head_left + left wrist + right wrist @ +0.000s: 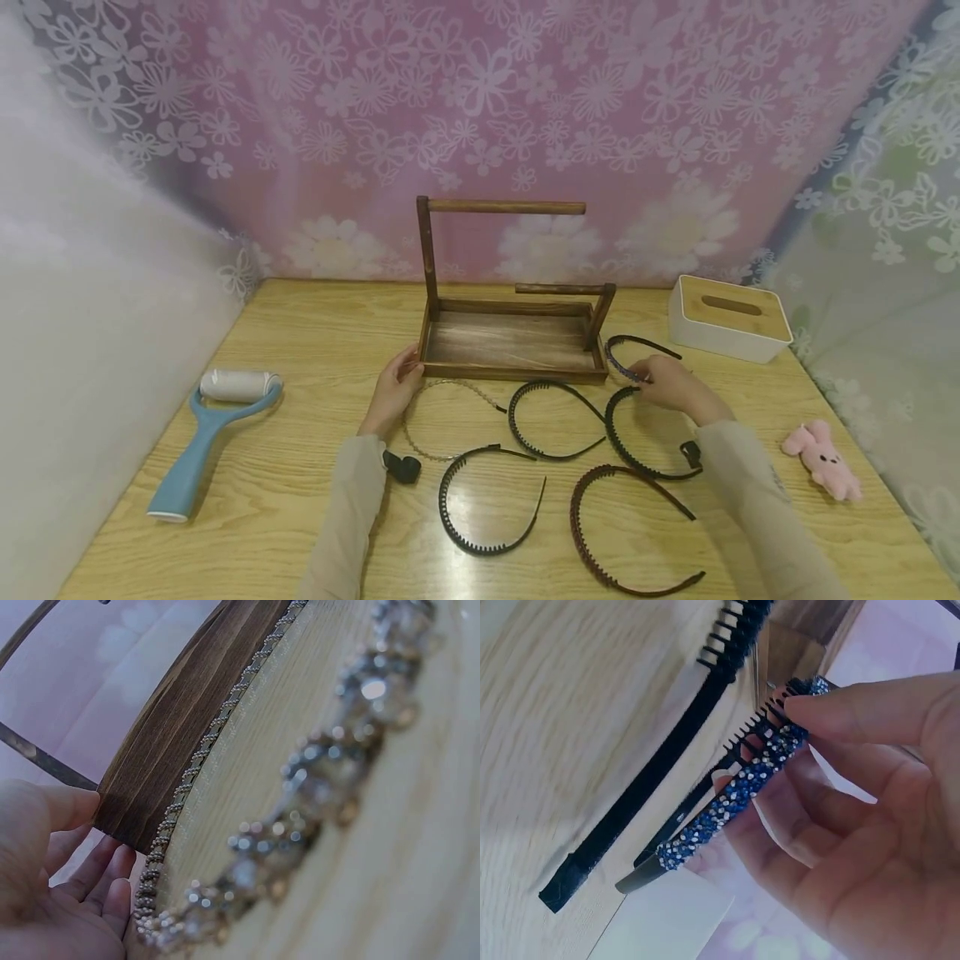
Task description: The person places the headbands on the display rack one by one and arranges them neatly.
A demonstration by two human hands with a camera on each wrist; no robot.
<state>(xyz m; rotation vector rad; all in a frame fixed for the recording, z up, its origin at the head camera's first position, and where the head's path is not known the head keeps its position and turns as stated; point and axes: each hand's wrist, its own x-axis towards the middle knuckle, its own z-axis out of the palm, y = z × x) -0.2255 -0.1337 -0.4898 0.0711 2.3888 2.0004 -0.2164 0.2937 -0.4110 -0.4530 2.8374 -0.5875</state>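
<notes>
A dark wooden headband rack (517, 375), with a shallow tray base and two bars on posts, stands at the back. My left hand (395, 386) holds its front left corner; in the left wrist view the thumb lies at the corner's edge and the fingers curl beside the end. My right hand (670, 385) pinches a headband with blue and silver rhinestones (739, 787) by its decorated band, right of the rack. A beaded headband (407, 429) lies by my left hand. Black toothed headbands (442, 500) and a dark reddish one (576, 517) lie in front.
A white tissue box with a wooden lid (727, 333) stands at the back right. A pink plush toy (825, 462) lies at the right edge. A blue-handled lint roller (197, 458) lies on the left. A flowered curtain (480, 125) closes off the back.
</notes>
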